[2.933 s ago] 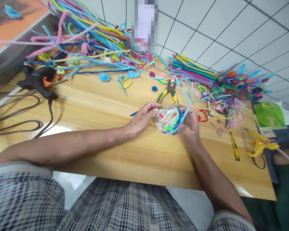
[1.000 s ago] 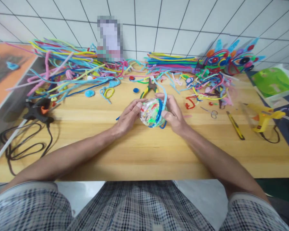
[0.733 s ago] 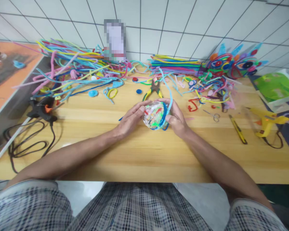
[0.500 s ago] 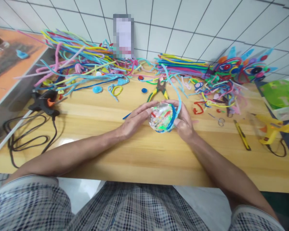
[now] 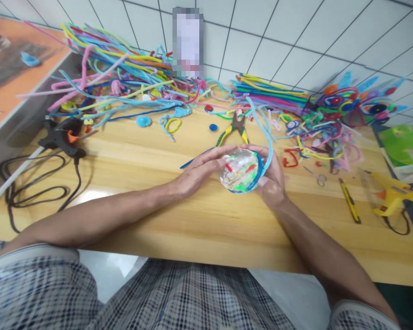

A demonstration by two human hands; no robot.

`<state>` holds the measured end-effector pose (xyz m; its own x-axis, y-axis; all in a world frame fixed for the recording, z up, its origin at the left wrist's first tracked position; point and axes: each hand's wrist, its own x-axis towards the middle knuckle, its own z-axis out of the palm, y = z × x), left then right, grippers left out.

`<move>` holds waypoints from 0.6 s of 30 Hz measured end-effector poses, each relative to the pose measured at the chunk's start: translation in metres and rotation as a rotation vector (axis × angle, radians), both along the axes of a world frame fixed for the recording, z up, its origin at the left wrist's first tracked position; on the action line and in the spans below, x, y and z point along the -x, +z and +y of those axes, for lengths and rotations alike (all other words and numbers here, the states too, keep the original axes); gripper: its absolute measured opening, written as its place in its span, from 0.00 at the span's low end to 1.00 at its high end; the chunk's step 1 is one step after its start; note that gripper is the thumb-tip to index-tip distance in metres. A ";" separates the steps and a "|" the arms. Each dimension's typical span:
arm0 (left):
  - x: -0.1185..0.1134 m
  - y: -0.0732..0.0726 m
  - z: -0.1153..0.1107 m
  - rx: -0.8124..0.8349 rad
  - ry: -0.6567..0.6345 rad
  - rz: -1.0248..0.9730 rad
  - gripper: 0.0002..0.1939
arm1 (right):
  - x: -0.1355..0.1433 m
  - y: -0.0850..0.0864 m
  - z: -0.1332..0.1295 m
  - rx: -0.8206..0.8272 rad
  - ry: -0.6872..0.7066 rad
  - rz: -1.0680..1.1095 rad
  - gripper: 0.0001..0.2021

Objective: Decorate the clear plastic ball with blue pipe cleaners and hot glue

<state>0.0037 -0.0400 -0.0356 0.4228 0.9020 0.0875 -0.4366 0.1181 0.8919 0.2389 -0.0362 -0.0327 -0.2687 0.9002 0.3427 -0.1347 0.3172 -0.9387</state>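
Between my hands is a round craft piece point(image 5: 240, 172), whitish and shiny with red, green and orange bits and a dark blue fuzzy edge on its right. My left hand point(image 5: 201, 172) lies along its left and far side with fingers closed against it. My right hand point(image 5: 273, 178) wraps its right side, thumb at the blue edge. A light blue pipe cleaner point(image 5: 264, 126) rises from beside the right hand and curves away from me. Just beyond the piece lie pliers point(image 5: 238, 123) with yellow and green handles. Under my left hand pokes a dark blue pipe cleaner point(image 5: 189, 162).
Pipe cleaners point(image 5: 124, 64) heap at the back left, with another bundle point(image 5: 268, 91) along the wall. A black glue gun point(image 5: 64, 137) with its cord lies left. Small scissors point(image 5: 318, 177), a yellow cutter knife point(image 5: 350, 201) and a yellow glue gun point(image 5: 392, 192) lie right. A phone point(image 5: 187, 43) leans upright.
The whole view has shifted, so the table things sit further right. My hands still hold the craft piece, which is turned slightly and shows more of its speckled face.
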 end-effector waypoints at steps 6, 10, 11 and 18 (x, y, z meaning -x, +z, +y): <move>0.001 0.000 0.001 -0.021 -0.004 0.019 0.26 | -0.001 0.001 0.000 0.002 -0.013 -0.024 0.37; 0.002 0.002 0.000 -0.002 0.000 0.051 0.29 | 0.000 0.000 0.001 -0.010 -0.003 0.002 0.34; 0.002 0.002 -0.001 -0.005 -0.007 0.061 0.30 | 0.000 0.000 0.001 -0.014 -0.006 -0.004 0.34; 0.004 0.000 0.003 -0.049 -0.022 0.099 0.29 | -0.004 0.006 0.004 -0.028 -0.037 -0.086 0.34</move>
<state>-0.0001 -0.0374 -0.0359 0.4511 0.8881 0.0883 -0.3442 0.0818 0.9353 0.2427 -0.0322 -0.0267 -0.2650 0.9003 0.3452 -0.0419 0.3469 -0.9370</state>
